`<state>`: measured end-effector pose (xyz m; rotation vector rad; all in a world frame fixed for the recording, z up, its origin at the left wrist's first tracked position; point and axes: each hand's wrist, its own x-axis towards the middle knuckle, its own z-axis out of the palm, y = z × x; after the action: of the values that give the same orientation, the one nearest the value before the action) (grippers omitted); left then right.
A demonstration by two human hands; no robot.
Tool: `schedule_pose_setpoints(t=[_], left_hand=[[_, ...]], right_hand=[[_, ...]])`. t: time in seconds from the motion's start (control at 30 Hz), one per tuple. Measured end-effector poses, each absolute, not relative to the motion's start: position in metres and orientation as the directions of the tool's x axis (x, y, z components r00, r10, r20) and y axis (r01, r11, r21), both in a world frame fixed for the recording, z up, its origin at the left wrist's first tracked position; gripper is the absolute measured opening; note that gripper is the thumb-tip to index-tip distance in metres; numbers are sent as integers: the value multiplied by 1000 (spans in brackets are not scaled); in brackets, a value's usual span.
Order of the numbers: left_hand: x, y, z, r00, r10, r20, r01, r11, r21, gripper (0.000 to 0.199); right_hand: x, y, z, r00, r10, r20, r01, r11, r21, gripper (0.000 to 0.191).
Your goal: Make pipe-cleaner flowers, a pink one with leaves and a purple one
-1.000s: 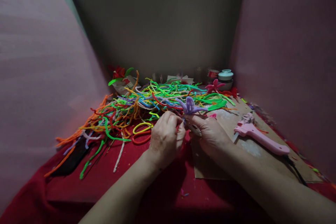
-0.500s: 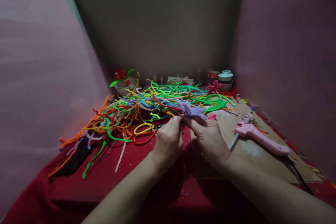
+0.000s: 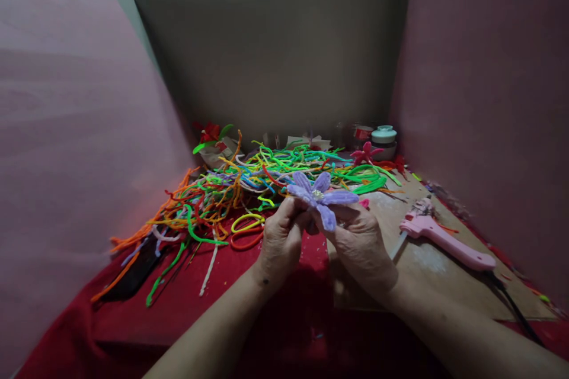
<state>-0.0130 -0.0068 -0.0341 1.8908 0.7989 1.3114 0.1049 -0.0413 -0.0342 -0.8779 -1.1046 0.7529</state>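
Observation:
A purple fuzzy flower [image 3: 328, 218] with a pale, speckled centre faces up toward the camera between both hands. My right hand [image 3: 362, 243] is closed, its fingers gripping the flower from beneath the petals. Close against it, my left hand [image 3: 283, 238] is closed too, with fingers pinched under the flower's left side; its fingertips are partly hidden there. Scissors with yellow and red handles [image 3: 247, 241] lie just left of my left hand. Behind the flower spreads a large tangle of coloured pipe cleaners [image 3: 226, 185].
On the brown board [image 3: 427, 284] at the right lies a pink glue gun [image 3: 448, 241] with a black cord. A pink flower [image 3: 366, 153] and a jar with a pale lid [image 3: 384, 134] stand behind. A dark flat object [image 3: 133, 275] lies at the left on red cloth [image 3: 178, 323].
The purple flower has tilted from a side view, so its open face and centre now show. Both hands have turned with it, and the camera view has shifted slightly.

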Motion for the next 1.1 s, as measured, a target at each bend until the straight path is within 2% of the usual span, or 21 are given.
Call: schedule_pose_setpoints(t=[0.1, 0.2, 0.27, 0.3, 0.37, 0.43, 0.5, 0.53, 0.6, 0.67, 0.73, 0.8, 0.93, 1.1], left_hand=[[-19, -3, -29, 332, 801, 497, 106, -556, 825, 5], [-27, 1, -14, 290, 795, 533, 73, -574, 816, 32], [-31, 2, 0, 282, 760, 586, 106, -632, 768, 43], [-32, 2, 8, 311, 734, 604, 157, -666, 729, 42], [-31, 3, 22, 382, 670, 637, 251, -738, 626, 23], [-28, 3, 32, 434, 615, 659, 334, -789, 516, 13], [-26, 4, 34, 431, 594, 679, 381, -802, 460, 15], [-26, 4, 33, 393, 607, 691, 393, -790, 471, 18], [-26, 3, 28, 265, 684, 680, 392, -721, 572, 26], [-27, 0, 20, 205, 800, 564, 339, -598, 726, 26], [-27, -3, 14, 309, 882, 355, 242, -434, 868, 22], [-26, -4, 9, 471, 868, 155, 149, -252, 956, 20], [-24, 1, 4, 643, 765, -22, 7, 22, 1000, 31], [-27, 5, 0, 593, 793, -143, -85, 237, 968, 29]], right_hand=[[108, -37, -37, 291, 871, 396, -80, 435, -897, 8], [110, -35, -38, 203, 911, 358, -177, 394, -902, 9], [109, -36, -34, 122, 936, 331, -269, 352, -896, 9], [108, -37, -32, 105, 941, 321, -287, 338, -896, 8], [107, -39, -28, 109, 948, 299, -285, 318, -904, 8], [108, -40, -26, 109, 953, 281, -267, 300, -916, 11], [110, -39, -27, 86, 960, 265, -260, 279, -924, 13], [111, -38, -28, 78, 963, 256, -261, 268, -928, 14], [112, -37, -30, 98, 969, 228, -287, 247, -926, 13], [112, -36, -29, 134, 969, 205, -319, 238, -917, 10], [112, -36, -28, 154, 966, 209, -332, 250, -909, 9], [111, -37, -26, 138, 964, 226, -333, 260, -906, 12], [113, -36, -27, 74, 967, 243, -321, 254, -912, 27], [114, -34, -29, 80, 973, 215, -316, 230, -921, 13]])
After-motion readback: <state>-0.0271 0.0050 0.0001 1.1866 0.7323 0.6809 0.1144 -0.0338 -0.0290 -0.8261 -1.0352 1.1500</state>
